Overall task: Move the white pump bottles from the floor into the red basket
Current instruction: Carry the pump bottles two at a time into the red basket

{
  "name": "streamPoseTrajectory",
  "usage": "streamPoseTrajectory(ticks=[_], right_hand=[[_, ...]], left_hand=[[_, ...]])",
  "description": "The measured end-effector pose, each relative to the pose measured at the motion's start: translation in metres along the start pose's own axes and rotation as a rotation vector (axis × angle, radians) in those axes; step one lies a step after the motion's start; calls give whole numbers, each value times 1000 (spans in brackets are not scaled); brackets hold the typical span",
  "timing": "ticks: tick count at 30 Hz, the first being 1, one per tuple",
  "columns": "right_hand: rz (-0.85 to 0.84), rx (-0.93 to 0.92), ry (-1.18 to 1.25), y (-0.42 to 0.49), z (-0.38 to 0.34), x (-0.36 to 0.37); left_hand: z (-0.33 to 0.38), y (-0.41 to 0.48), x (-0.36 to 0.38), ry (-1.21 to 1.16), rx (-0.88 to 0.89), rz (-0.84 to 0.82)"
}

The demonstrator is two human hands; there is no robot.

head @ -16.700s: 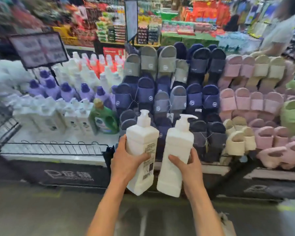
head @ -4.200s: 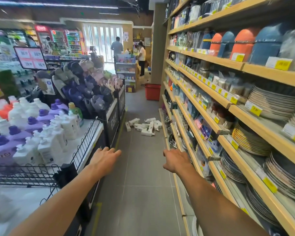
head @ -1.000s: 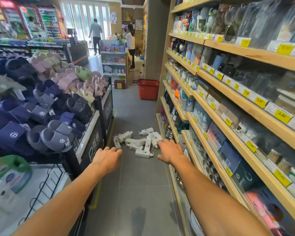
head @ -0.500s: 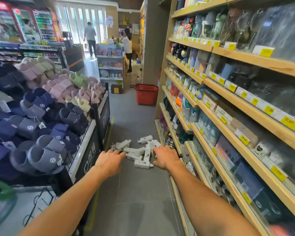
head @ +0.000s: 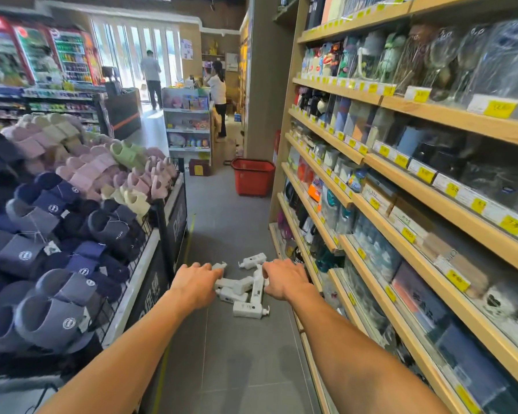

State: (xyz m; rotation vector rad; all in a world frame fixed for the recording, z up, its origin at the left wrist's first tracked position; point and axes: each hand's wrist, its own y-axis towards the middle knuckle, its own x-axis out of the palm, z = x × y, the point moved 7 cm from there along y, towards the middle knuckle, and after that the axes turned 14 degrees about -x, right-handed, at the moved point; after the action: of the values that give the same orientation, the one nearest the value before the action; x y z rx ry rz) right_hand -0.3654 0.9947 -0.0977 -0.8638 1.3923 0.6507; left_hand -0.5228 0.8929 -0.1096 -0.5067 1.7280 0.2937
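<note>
Several white pump bottles (head: 245,289) lie in a loose heap on the grey floor of the aisle. Farther down the aisle a red basket (head: 252,176) stands on the floor against the shelf end. My left hand (head: 196,280) and my right hand (head: 283,277) are stretched forward, palms down, on either side of the heap in the picture. Both hold nothing and their fingers are loosely bent. They hang in the air well short of the bottles and cover part of the heap.
A slipper display rack (head: 81,222) lines the left of the aisle. Wooden shelves (head: 401,180) full of goods run along the right. Two people (head: 216,94) stand at the far end near a small stand (head: 189,127).
I have moved forward along the aisle; the bottles and the basket look nearer and larger. Both hands stay outstretched and empty.
</note>
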Motion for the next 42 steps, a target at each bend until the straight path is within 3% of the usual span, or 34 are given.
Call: streamPoseTrajectory(ticks=[21, 42], right_hand=[[-52, -63, -8, 126, 73, 14], [-123, 67, -13, 251, 115, -8]], left_hand=[[15, 128, 9, -82, -7, -156], [-27, 286, 15, -31, 54, -125]])
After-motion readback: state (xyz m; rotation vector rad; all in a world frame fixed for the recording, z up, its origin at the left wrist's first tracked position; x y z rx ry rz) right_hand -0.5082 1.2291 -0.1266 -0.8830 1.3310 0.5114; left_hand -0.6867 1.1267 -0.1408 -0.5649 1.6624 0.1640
